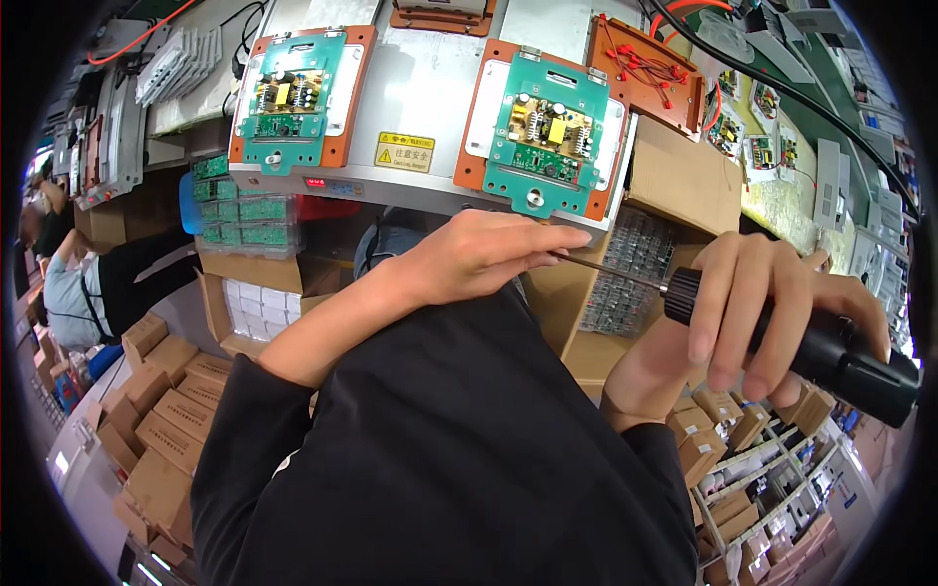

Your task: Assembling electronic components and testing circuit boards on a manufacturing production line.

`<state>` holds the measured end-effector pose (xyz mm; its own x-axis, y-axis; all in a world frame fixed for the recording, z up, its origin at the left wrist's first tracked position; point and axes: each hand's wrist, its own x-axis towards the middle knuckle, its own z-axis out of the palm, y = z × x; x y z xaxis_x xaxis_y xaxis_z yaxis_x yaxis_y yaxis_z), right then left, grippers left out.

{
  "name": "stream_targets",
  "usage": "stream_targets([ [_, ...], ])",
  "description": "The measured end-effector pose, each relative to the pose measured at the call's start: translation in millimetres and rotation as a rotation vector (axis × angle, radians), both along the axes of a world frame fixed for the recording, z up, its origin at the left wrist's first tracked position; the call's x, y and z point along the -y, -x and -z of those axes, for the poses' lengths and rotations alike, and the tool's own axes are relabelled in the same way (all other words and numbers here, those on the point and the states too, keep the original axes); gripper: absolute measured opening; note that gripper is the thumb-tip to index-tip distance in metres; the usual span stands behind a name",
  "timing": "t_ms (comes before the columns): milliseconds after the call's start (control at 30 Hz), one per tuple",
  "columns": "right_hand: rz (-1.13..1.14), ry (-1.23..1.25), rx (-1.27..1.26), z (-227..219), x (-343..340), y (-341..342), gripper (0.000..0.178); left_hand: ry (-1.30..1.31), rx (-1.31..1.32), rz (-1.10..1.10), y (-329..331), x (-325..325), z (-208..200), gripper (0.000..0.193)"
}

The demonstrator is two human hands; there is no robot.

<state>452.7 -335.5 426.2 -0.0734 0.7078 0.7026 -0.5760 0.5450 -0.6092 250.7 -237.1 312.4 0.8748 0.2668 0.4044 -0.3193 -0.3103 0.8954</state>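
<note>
My right hand is wrapped round a black electric screwdriver, which lies nearly level with its long thin bit pointing left. My left hand reaches across my front, its fingers pressed together at the bit's tip. Whatever small thing they may pinch there is hidden. Just beyond that hand, a green fixture plate on an orange-brown base carries a circuit board with a yellow transformer. A second circuit board sits in a matching fixture farther left.
An orange tray of red-ended leads lies at the right back. Below the bench stand an open box of metallic parts and stacked trays of green boards. A black cable arcs across the right. Cartons fill the left floor.
</note>
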Motion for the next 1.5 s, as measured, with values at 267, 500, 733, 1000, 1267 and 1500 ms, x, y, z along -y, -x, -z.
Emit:
stream_targets([
  [267, 0.821, 0.189, 0.074, 10, -16, 1, 0.040, -0.162, -0.086, -0.276, -25, -32, 15, 0.054],
  [500, 1.066, 0.291, 0.155, 64, -52, -16, 0.047, -0.187, -0.299, -0.482, -2, -46, 49, 0.037],
  [733, 1.066, 0.305, 0.214, 66, -51, -17, 0.046, -0.066, -0.312, -0.482, -1, -44, 51, 0.031],
  [1000, 1.060, 0.338, 0.255, 77, -51, -19, 0.043, -0.056, -0.331, -0.493, -1, -51, 51, 0.033],
  [1267, 0.971, 0.417, 0.291, 82, -56, -24, 0.036, 0.040, -0.356, -0.653, -20, -74, 77, 0.027],
  [1500, 0.947, 0.427, 0.284, 90, -52, -24, 0.037, -0.174, -0.290, -0.928, -78, -135, 131, 0.026],
])
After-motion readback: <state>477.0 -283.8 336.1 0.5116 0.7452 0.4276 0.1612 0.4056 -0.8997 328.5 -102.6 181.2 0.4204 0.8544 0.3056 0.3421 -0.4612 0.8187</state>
